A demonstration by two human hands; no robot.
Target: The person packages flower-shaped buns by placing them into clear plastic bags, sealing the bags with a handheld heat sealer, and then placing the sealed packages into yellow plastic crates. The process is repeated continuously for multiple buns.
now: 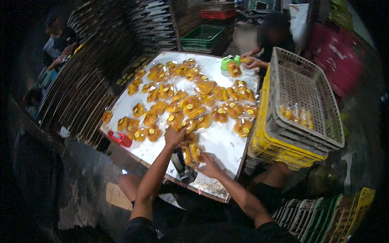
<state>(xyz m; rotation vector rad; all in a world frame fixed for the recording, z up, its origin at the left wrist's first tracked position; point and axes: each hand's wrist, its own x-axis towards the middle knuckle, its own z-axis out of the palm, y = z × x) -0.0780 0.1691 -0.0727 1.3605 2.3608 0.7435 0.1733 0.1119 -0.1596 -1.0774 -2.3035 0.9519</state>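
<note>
My right hand holds the lower right side of a clear-bagged golden bread with a round yellow label. Against that bread, on its near side, stands a dark tape dispenser at the front of the white tabletop. My left hand reaches further in, its fingers among the bagged breads in the middle. Whether those fingers grip one of the bags cannot be made out. Many more bagged breads, most with round labels, lie spread and piled across the table.
A red tape dispenser sits at the left edge, a green one at the far right. On the right, a grey crate holding bagged breads tops yellow crates. A co-worker's hands hold a bread. Metal racks stand left.
</note>
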